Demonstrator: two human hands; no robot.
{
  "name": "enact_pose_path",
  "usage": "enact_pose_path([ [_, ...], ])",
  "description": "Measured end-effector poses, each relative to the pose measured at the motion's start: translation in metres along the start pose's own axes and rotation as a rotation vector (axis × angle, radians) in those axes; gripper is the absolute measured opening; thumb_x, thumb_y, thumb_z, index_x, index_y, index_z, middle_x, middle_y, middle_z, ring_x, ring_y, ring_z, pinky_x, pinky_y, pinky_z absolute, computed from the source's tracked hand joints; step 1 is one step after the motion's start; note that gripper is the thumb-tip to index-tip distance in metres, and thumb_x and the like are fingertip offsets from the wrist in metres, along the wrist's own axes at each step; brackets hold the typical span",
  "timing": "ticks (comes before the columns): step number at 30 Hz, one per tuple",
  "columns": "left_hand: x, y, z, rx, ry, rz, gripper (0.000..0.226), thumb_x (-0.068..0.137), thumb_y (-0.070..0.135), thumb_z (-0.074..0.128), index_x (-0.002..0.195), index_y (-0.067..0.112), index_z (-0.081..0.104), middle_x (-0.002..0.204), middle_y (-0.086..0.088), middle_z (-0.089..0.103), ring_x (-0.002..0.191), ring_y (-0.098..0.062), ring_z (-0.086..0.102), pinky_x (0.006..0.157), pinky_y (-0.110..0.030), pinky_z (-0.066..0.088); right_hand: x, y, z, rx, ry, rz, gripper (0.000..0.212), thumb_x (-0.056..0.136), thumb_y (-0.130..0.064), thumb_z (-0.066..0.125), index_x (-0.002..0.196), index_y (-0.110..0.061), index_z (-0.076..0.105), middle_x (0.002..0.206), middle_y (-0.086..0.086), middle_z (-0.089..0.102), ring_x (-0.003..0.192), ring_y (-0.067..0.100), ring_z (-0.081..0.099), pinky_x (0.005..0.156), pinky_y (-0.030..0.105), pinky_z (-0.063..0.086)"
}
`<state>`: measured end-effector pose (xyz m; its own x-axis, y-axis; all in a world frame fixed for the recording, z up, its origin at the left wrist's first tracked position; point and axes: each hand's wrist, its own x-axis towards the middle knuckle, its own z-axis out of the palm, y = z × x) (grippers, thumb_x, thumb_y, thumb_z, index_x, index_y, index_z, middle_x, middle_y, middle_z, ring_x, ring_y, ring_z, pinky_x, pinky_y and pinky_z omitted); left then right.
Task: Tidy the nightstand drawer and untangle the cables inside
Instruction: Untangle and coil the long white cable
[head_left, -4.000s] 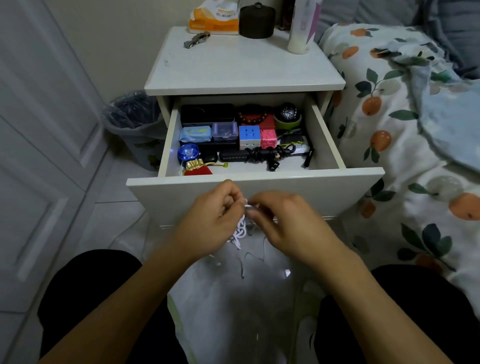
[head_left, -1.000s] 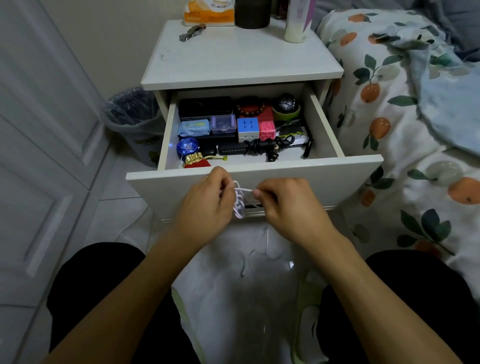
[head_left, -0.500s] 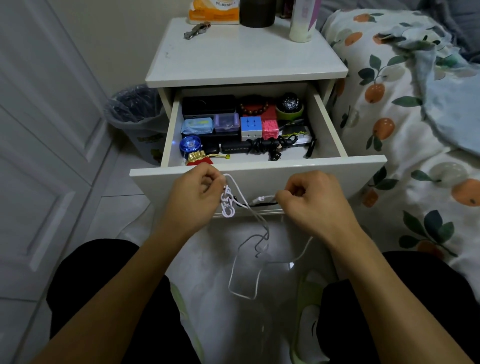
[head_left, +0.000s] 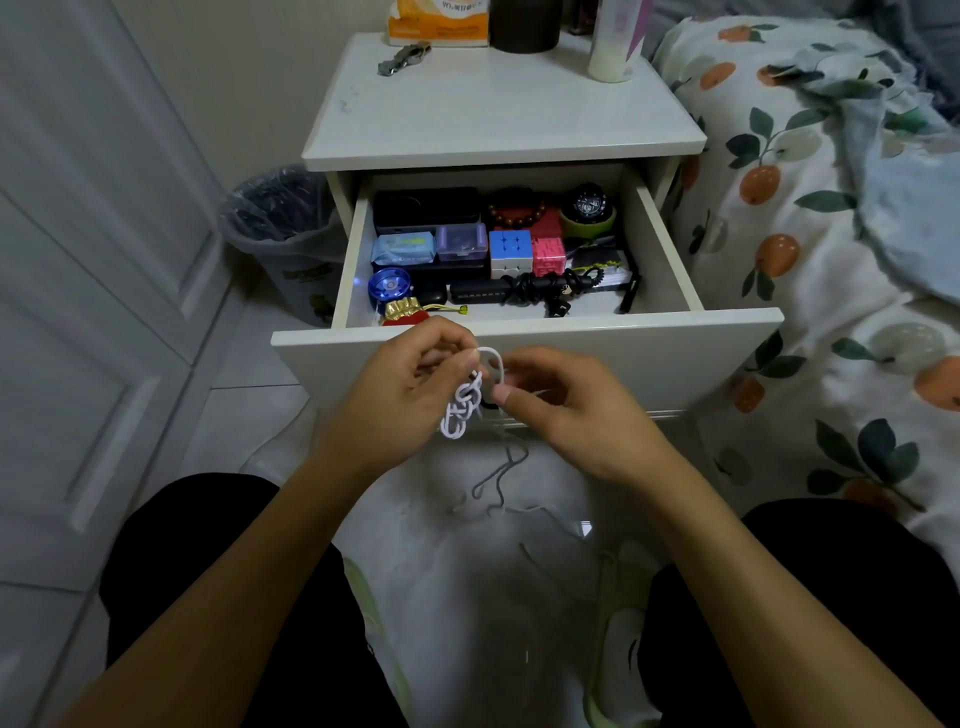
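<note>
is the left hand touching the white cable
Touching: the head view shows the left hand pinching the knotted white cable between its fingers.

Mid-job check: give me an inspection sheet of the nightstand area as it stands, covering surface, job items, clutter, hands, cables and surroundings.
Surface: nightstand top holds a tissue pack, a dark jar, a bottle and a metal clip.
Job items: drawer pulled open, packed with small things.
Clutter: cube puzzle, pink box, blue yo-yo, bead bracelet, watch.
Hands: left hand and right hand both pinch the white cable in front of the drawer.
Cables: white cable knotted, its tail hanging down; black cable bundled in the drawer.
Surroundings: bin left, bed right.
</note>
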<state>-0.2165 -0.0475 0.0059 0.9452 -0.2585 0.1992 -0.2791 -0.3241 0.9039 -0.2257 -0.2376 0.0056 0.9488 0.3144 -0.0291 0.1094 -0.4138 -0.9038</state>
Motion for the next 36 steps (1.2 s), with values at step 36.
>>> enact_pose_path([
  [36, -0.007, -0.001, 0.015, 0.048, -0.035, -0.205, 0.017, 0.093, 0.013, 0.064, 0.094, 0.029, 0.07, 0.086, 0.008, 0.073, 0.081, -0.002, 0.068, 0.072, -0.009, 0.051, -0.003, 0.008, 0.012, -0.007, 0.28, 0.022, 0.017, 0.082, -0.017, 0.074, 0.065, -0.013, 0.07, 0.053, -0.007, 0.058, 0.047, 0.004, 0.045, 0.046, 0.02, 0.036],
])
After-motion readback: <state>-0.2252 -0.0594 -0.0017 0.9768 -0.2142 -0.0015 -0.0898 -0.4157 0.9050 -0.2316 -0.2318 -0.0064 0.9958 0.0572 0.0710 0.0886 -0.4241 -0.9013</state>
